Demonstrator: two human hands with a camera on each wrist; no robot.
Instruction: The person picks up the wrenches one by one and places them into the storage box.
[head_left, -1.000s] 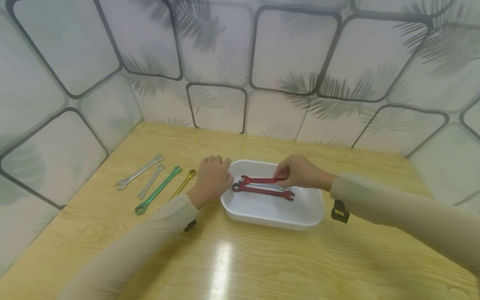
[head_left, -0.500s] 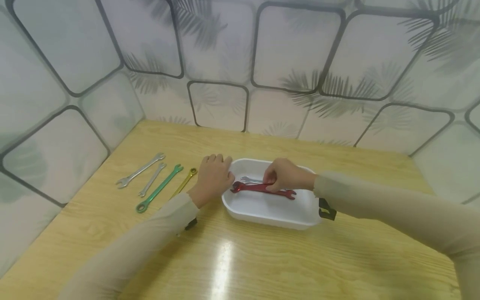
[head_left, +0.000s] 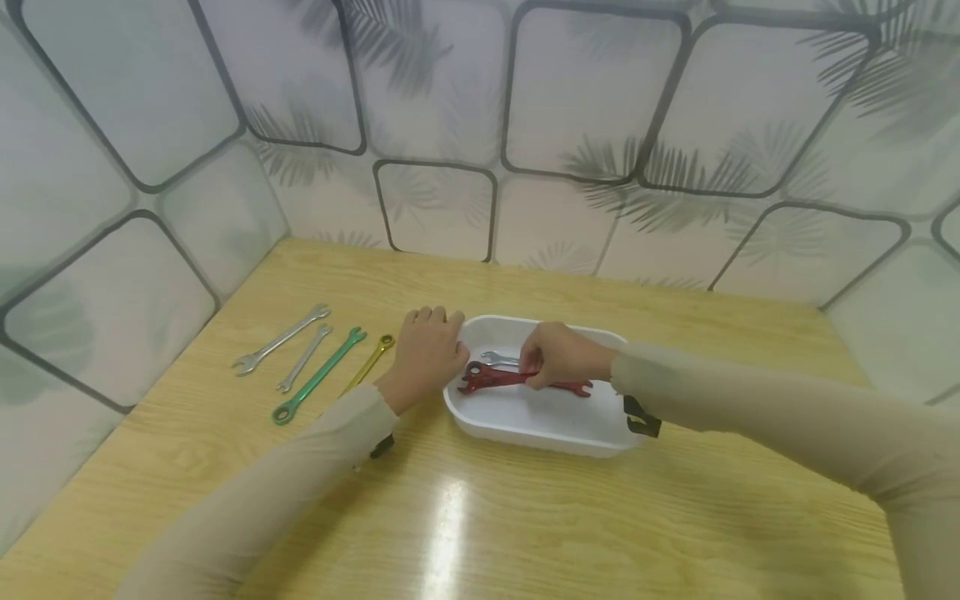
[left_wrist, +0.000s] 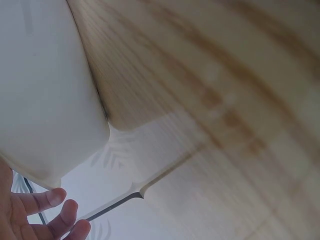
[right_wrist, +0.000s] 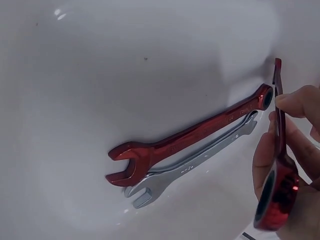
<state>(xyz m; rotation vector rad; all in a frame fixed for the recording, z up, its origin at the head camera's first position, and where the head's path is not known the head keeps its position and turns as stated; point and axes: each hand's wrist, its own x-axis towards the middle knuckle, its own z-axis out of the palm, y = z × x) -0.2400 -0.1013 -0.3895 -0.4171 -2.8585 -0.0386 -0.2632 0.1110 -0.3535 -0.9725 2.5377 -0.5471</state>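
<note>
My right hand (head_left: 566, 354) pinches a red combination wrench (right_wrist: 280, 135) between thumb and fingers, over the white tray (head_left: 540, 429). Its ring end points toward the right wrist camera. A second red wrench (right_wrist: 200, 131) lies in the tray, crossed by the held one in the head view. Right beside that lies a silver wrench (right_wrist: 192, 164), partly hidden by my hand in the head view. My left hand (head_left: 427, 354) holds the tray's left rim, thumb on the inner side. In the left wrist view its fingers (left_wrist: 62, 217) show outside the tray's wall.
On the wooden table (head_left: 322, 517), left of the tray, lie a large silver wrench (head_left: 281, 340), a smaller silver wrench (head_left: 304, 358), a green wrench (head_left: 318, 379) and a yellow wrench (head_left: 367, 365), the last partly hidden by my left arm. A patterned wall (head_left: 555, 217) stands behind.
My right hand has moved left and slightly nearer with the red wrench, from beyond the lying red wrench to across it. More of the silver wrench's left end shows. My left hand stays put.
</note>
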